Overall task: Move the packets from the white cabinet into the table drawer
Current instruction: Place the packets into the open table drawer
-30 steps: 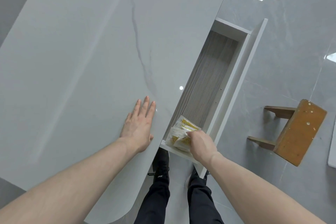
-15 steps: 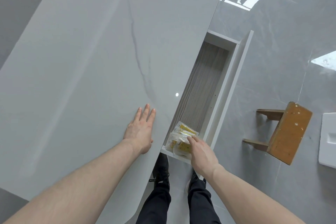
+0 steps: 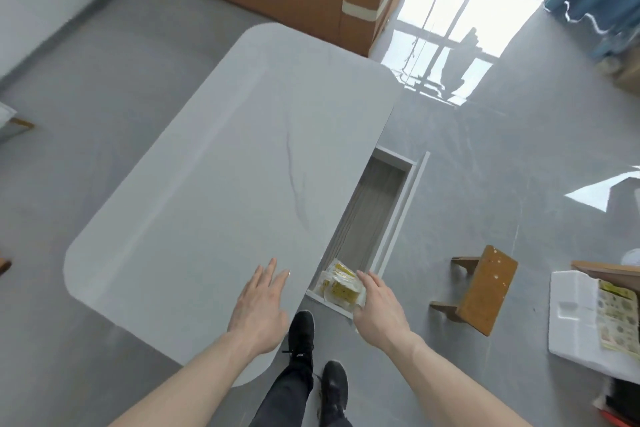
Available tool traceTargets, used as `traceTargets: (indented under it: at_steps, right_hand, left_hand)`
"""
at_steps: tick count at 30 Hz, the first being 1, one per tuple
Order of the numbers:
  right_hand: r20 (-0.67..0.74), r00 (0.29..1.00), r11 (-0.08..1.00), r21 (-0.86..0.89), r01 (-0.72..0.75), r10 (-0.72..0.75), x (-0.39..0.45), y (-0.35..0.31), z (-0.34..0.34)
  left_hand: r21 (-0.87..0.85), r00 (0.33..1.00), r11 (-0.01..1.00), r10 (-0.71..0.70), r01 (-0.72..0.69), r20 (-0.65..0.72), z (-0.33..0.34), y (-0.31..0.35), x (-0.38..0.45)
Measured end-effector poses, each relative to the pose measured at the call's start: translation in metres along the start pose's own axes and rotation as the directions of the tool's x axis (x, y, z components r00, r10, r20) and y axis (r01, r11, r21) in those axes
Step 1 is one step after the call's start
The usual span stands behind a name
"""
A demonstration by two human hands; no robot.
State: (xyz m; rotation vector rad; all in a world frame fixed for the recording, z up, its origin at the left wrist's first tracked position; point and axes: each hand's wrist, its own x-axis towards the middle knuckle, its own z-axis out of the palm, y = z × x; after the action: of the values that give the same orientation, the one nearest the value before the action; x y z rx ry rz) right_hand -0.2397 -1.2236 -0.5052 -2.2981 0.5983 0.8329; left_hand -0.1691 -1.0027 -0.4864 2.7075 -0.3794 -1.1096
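Right hand [image 3: 375, 310] now off packets [image 3: 341, 286], grip slack and empty, packets in drawer [image 3: 372, 215] near end, left hand [image 3: 259, 305] lifted off bench [image 3: 221, 184], grip spread.

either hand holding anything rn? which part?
Left hand holds nothing; it lies flat on the table top. Right hand touches the right edge of the packets in the drawer; a real grip cannot be told.

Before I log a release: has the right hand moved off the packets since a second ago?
Yes. The right hand has slid back toward the drawer's near end, beside the packets.
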Motion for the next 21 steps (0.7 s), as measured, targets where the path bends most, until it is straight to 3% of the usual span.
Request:
traceTargets:
  at_steps: [6, 11, 21]
  right_hand:
    - [0.082, 0.985, 0.975, -0.149, 0.165, -0.154, -0.076, -0.042, -0.019]
    - [0.087, 0.975, 0.938, -0.267, 0.222, -0.206, -0.118, -0.088, -0.025]
    - [0.099, 0.911, 0.803, -0.44, 0.402, -0.401, -0.152, -0.264, 0.02]
  left_hand:
    - [0.005, 0.993, 0.997, -0.078, 0.078, -0.084, -0.021, -0.011, -0.112]
    - [0.03, 0.978, 0.986, -0.157, 0.162, -0.139, -0.032, -0.04, -0.179]
    - [-0.091, 0.897, 0.951, -0.309, 0.295, -0.315, -0.102, -0.183, -0.257]
